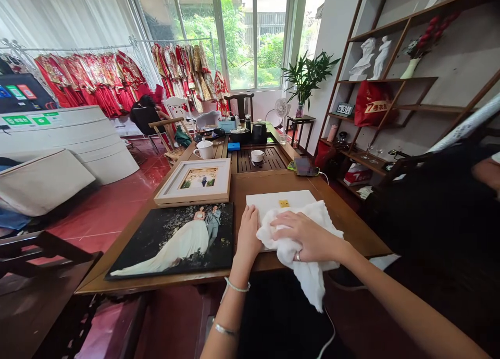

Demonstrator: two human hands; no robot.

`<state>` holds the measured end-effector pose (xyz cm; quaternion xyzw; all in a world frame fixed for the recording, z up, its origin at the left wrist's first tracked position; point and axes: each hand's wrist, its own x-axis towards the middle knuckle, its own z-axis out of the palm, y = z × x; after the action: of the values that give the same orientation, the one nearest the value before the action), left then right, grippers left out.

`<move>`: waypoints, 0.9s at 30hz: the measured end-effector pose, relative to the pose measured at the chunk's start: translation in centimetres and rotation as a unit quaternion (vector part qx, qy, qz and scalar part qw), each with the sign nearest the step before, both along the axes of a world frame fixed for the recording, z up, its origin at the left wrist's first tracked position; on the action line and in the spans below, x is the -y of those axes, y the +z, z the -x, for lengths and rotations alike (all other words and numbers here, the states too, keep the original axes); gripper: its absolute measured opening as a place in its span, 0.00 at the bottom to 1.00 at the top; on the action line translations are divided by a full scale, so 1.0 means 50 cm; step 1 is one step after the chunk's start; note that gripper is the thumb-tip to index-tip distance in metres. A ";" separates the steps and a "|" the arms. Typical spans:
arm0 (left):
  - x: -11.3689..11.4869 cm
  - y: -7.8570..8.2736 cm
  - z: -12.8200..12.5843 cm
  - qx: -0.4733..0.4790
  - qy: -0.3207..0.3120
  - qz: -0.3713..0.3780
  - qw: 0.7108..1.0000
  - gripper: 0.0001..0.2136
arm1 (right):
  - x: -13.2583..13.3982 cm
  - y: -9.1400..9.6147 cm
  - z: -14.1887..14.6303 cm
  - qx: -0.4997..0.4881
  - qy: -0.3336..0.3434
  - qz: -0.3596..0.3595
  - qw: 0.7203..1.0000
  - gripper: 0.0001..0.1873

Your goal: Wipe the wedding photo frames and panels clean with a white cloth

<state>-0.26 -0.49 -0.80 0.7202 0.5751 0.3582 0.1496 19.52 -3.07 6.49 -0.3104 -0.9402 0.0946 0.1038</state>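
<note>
A white panel [261,200] lies on the wooden table in front of me, with a small gold-coloured piece [283,203] on its surface. My left hand [249,227] rests along the panel's left edge, fingers stretched out. Bunched under my right hand [302,234] is a white cloth [324,218], which the fingers grip and press onto the panel. One end of the cloth hangs over the table's front edge. The cloth covers much of the panel.
On the table [187,283], a wedding photo print [175,239] lies left of my hands, with a white-framed picture [195,179] behind it. Farther back are a lidded white cup [204,149], a small cup [257,156] on a slatted tea tray, and a phone [304,166] with a cable.
</note>
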 end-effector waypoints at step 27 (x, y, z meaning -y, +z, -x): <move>-0.010 -0.005 -0.006 0.063 0.024 0.006 0.998 0.20 | -0.160 0.034 0.090 0.108 -0.120 -0.022 0.987 0.24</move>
<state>0.06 0.02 -1.03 0.6809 0.5838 0.4035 0.1809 15.04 4.92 8.20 -0.4271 -0.9036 0.0261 0.0191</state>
